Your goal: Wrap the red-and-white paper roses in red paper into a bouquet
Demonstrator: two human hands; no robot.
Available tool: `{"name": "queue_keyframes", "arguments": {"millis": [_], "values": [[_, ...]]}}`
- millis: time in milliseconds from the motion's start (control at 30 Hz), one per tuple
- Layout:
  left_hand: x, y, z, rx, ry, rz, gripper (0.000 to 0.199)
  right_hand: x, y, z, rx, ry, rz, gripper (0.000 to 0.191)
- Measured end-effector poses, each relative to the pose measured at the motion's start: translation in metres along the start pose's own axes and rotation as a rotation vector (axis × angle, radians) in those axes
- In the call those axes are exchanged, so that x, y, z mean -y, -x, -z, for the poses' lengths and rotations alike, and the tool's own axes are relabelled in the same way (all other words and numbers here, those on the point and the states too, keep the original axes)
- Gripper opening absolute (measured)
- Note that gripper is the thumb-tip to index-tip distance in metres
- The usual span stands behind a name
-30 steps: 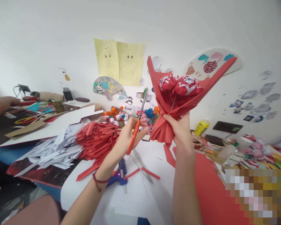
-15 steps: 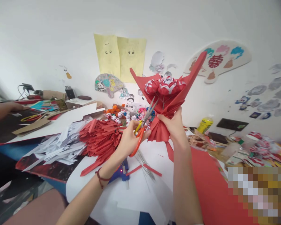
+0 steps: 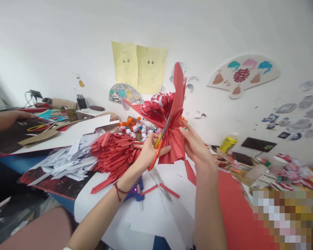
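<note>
A bouquet in red wrapping paper (image 3: 174,147) is held up above the table, its open top leaning to the left. Red-and-white paper flowers (image 3: 159,100) fill that top, and thin wire stems show beneath them. My right hand (image 3: 198,144) grips the gathered paper from the right side, its fingertips partly hidden behind the folds. In my left hand (image 3: 147,154) is a pair of scissors (image 3: 158,152) with orange and yellow handles. The blades point up against the gathered neck of the wrapping; whether paper lies between them I cannot tell.
Red paper strips (image 3: 114,152) and white strips (image 3: 70,158) are heaped at left. A blue glue gun (image 3: 137,189) and thin wires (image 3: 165,192) lie on white paper. Another person's hand (image 3: 18,116) is at far left. A yellow bottle (image 3: 228,142) stands right.
The bouquet has tipped and turned leftward in my right hand, whose fingers have shifted on the paper. The scissor blades have drawn nearer together and now meet the wrapping's neck.
</note>
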State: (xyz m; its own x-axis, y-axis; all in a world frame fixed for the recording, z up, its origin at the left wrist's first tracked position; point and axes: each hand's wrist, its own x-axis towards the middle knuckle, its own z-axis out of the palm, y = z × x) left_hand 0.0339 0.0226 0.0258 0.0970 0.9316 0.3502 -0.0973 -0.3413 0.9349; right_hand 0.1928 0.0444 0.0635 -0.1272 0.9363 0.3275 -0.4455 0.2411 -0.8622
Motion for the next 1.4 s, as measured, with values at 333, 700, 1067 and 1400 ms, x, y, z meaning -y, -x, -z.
{"name": "queue_keyframes", "arguments": {"millis": [333, 700, 1067, 1400], "values": [[-0.002, -0.003, 0.010, 0.068, -0.101, -0.038, 0.049, -0.053, -0.015, 0.036, 0.134, -0.160, -0.236, 0.028], [0.006, 0.000, 0.013, 0.118, -0.125, 0.066, 0.042, -0.061, 0.007, 0.034, -0.086, -0.375, -0.407, 0.027], [0.017, 0.061, 0.021, -0.058, -0.352, -0.011, 0.034, -0.051, 0.043, 0.032, -0.560, -0.766, -0.159, 0.014], [0.022, 0.085, -0.007, -0.030, -0.541, 0.146, 0.042, -0.057, 0.069, 0.004, -0.537, -0.824, 0.056, 0.015]]}}
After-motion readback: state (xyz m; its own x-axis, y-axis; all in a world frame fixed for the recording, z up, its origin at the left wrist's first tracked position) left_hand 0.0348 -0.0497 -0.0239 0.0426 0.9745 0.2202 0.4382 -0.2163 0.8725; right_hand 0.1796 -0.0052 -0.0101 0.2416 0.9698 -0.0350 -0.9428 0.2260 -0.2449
